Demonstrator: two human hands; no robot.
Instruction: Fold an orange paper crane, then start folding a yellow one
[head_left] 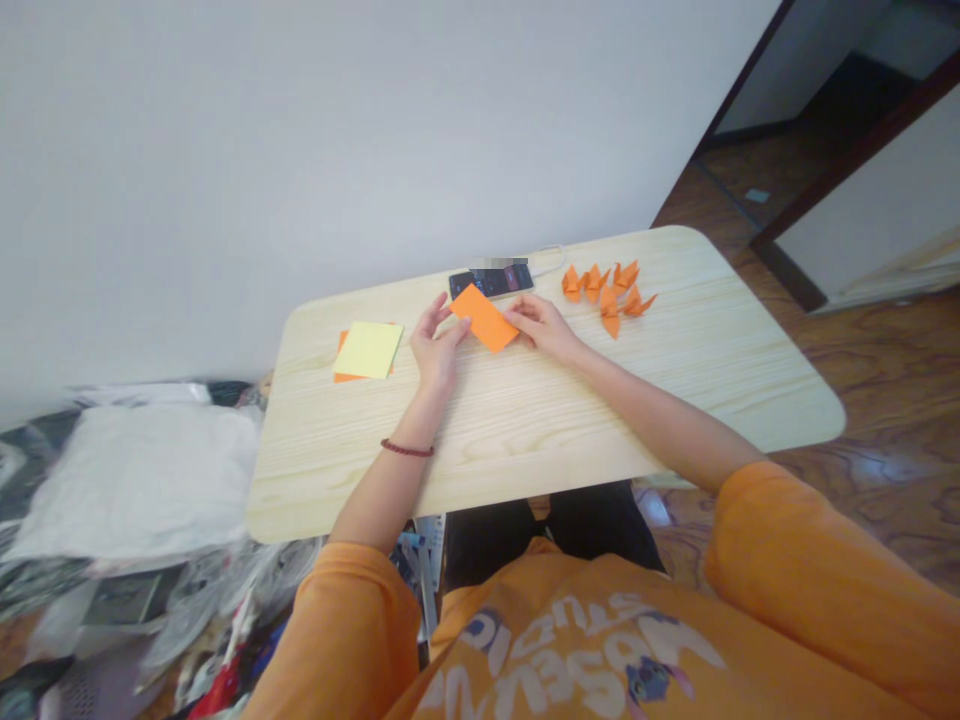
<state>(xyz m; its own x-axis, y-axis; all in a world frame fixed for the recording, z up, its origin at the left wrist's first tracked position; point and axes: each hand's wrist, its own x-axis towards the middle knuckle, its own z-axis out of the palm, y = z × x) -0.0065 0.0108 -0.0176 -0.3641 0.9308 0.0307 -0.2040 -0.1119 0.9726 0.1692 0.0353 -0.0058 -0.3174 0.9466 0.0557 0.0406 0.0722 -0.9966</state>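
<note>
Between my two hands is an orange sheet of origami paper (486, 320), folded to a rectangle and tilted above the table. My left hand (436, 345) pinches its left edge, thumb on the near face and the other fingers behind. At the opposite end, the fingertips of my right hand (546, 328) are closed on the right corner. Several folded orange paper cranes (610, 308) stand in a group to the right of my right hand. A stack of square paper (369, 350), yellow on top with orange showing beneath, lies left of my left hand.
A phone (511, 280) with a lit screen lies behind the folded paper, a white cable (555, 260) running from its right end. The pale wooden table (525, 430) has rounded corners and stands along a white wall. Bags and clutter (142, 490) fill the floor at left.
</note>
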